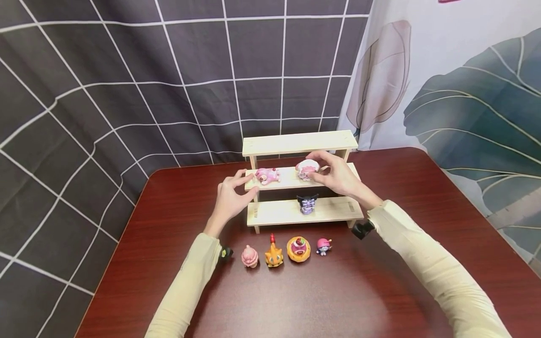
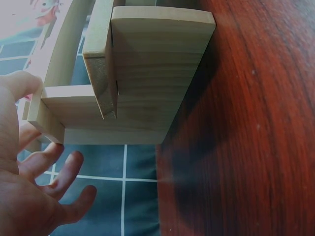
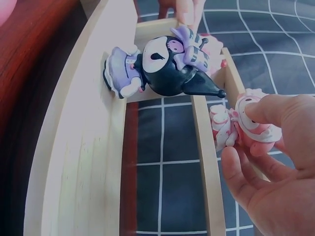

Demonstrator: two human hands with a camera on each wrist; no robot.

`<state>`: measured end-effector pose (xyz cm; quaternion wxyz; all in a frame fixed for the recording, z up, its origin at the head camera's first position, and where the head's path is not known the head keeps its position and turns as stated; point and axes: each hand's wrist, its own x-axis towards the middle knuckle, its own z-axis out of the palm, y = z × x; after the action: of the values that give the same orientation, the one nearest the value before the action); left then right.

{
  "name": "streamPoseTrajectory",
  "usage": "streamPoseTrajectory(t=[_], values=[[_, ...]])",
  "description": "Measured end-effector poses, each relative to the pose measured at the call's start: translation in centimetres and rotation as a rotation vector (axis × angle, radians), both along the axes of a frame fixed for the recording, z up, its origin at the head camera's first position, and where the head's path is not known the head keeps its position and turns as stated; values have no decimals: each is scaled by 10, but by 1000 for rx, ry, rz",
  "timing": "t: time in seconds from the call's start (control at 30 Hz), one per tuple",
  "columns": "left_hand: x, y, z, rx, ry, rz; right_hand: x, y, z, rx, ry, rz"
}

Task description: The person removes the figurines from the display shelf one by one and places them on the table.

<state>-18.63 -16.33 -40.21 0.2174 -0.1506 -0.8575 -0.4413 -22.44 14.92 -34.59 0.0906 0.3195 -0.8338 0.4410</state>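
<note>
A three-tier wooden display shelf (image 1: 279,215) stands on the table. At the left end of its middle tier is my left hand (image 1: 227,199), thumb and fingers gripping the board's end. My right hand (image 1: 340,176) pinches a pink-and-white figurine (image 1: 307,168) at the right part of that same tier; the right wrist view shows the thumb on the figurine's face (image 3: 251,110). Close to my left fingertips, a pink bear figurine (image 1: 268,176) lies on the middle tier. On the lowest tier, a black-and-purple figurine (image 1: 307,205) stands upright.
In front of the shelf, a row holds a pink ice-cream figurine (image 1: 250,257), an orange figurine with a red tip (image 1: 274,257), a round yellow cake-like figurine (image 1: 298,249) and a small pink-capped figurine (image 1: 323,246). A dark checked curtain (image 1: 203,61) hangs behind the table (image 1: 321,300).
</note>
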Motion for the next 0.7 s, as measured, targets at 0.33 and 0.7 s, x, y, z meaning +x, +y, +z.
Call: streamPoseTrajectory(t=[0.33, 0.7], values=[[0, 0, 0, -3, -20, 0, 6, 9, 2, 13, -7, -7], [-1, -1, -2, 6, -7, -5, 18, 24, 2, 34, -32, -50]])
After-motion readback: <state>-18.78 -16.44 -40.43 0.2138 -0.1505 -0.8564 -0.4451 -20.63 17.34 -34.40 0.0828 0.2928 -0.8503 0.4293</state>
